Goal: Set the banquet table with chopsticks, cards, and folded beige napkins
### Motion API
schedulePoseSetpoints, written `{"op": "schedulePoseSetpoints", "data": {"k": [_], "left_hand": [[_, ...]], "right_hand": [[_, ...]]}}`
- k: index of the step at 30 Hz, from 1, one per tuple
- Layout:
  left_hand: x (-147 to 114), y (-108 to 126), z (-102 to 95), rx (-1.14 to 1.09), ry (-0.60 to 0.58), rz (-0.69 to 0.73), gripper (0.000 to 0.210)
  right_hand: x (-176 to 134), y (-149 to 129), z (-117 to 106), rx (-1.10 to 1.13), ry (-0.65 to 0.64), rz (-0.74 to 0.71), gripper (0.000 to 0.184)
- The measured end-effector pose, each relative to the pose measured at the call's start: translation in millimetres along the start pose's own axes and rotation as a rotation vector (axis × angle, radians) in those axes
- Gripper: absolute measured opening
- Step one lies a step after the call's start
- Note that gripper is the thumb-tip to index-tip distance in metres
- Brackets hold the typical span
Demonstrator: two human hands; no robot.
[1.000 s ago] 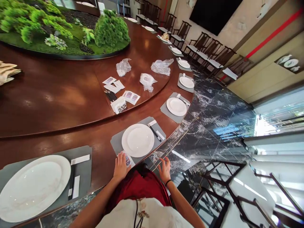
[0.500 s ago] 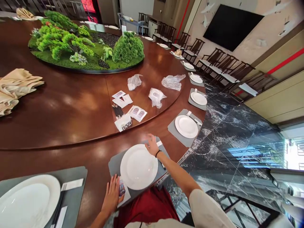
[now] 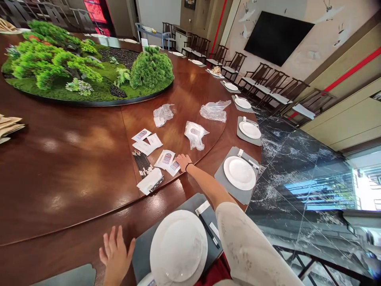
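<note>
My right hand [image 3: 183, 161] is stretched out over the table, fingers extended and touching the edge of a white printed packet [image 3: 173, 168]. Another printed packet [image 3: 165, 159] lies beside it. My left hand [image 3: 115, 253] is open with fingers spread, left of the near placemat [image 3: 143, 250], holding nothing. On that mat sits a small white plate on a larger white plate [image 3: 156, 234]. Black chopsticks [image 3: 207, 227] lie right of the plates, with one end near a white rest [image 3: 203, 207]. A white packet [image 3: 146, 280] shows partly at the plates' lower left.
Loose chopsticks [image 3: 143, 163], a white napkin holder [image 3: 150, 181] and more packets [image 3: 145, 145] lie on the raised turntable. Crumpled plastic bags [image 3: 216, 110] are beyond. A miniature garden [image 3: 89, 79] fills the centre. Another place setting [image 3: 238, 174] is to the right.
My right hand has moved from the near plate's upper edge forward to the packets on the turntable. My left hand has lifted off the packet left of the plates. The view has shifted.
</note>
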State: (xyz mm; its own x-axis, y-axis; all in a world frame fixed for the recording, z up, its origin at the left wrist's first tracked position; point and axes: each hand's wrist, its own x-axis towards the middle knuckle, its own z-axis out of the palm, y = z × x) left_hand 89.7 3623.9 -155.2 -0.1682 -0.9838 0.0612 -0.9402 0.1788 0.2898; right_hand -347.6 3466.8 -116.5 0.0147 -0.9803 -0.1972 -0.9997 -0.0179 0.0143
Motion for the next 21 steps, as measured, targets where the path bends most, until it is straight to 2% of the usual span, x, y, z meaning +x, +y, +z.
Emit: {"op": "schedulePoseSetpoints", "data": {"k": [2,4,6,8,9,11,14,16,18,19,21], "left_hand": [[38,5,-6.5,-0.028,-0.002,0.043,0.063],[66,12,-6.7,-0.106,-0.057,0.093,0.059],[81,28,-0.6,-0.266,-0.187,0.16,0.053],[84,55,10.8,-0.522,-0.372,0.186,0.048],[83,71,17.7,-0.672,-0.482,0.15,0.047],[78,108,32.1,-0.963,-0.694,-0.054,0.048],[72,160,49.0,-1.279,-0.891,-0.386,0.042],[71,189,55.8,-1.411,-0.947,-0.441,0.035],[69,216,61.6,-1.47,-0.997,-0.43,0.032],[67,230,65.1,-1.471,-1.027,-0.421,0.032],[63,259,74.9,-1.448,-1.069,-0.417,0.03]], "right_hand": [[-8,2,3,-0.02,0.014,-0.021,0.074],[-17,2,5,0.004,-0.007,-0.005,0.073],[-25,1,7,0.053,-0.06,0.029,0.076],[-34,0,9,0.093,-0.097,0.076,0.085],[-40,-1,10,0.114,-0.106,0.104,0.09],[-58,-3,13,0.182,-0.126,0.166,0.091],[-100,-5,15,0.371,-0.17,0.161,0.078],[-139,-4,17,0.519,-0.183,0.083,0.07],[-183,1,20,0.694,-0.184,0.038,0.065],[-206,5,24,0.805,-0.174,0.065,0.064],[-250,16,34,1.102,-0.094,0.225,0.06]]}}
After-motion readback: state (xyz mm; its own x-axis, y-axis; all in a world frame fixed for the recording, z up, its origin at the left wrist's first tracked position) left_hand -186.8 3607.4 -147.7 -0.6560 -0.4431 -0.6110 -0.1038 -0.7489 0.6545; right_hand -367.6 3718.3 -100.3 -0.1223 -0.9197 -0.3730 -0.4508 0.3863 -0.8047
